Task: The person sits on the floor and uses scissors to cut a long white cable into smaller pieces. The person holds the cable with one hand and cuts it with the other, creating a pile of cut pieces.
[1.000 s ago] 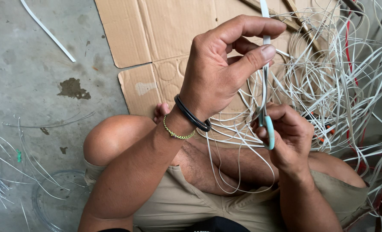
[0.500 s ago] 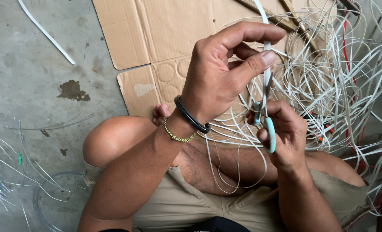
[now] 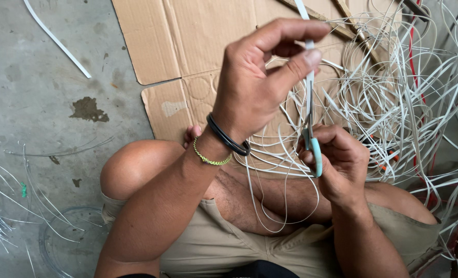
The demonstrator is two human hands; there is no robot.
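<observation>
Hands up close over a crossed pair of legs, so here's how it sits. Left hand (image 3: 262,85) is raised, thumb and forefinger pinched shut on a flat white plastic strip (image 3: 308,77) that runs almost straight up and down, its top end going out of the frame. Right hand (image 3: 337,159) is lower and just to the right, clenched around a pair of scissors with pale teal handles (image 3: 315,152); the blades point up along the strip, pretty much parallel to it, and seem to touch it, though whether the blades are parted is too hard to tell. So the strip's long axis is vertical, pinch above, scissors directly below, right hand nearer the lower stretch. On the left wrist: a black band (image 3: 228,138) and a thin yellow-green bracelet (image 3: 208,158). Behind it all, flattened brown cardboard (image 3: 188,46) on the grey concrete floor (image 3: 33,113), and a big loose tangle of white strips (image 3: 409,98) to the right with a few red ones mixed in.
</observation>
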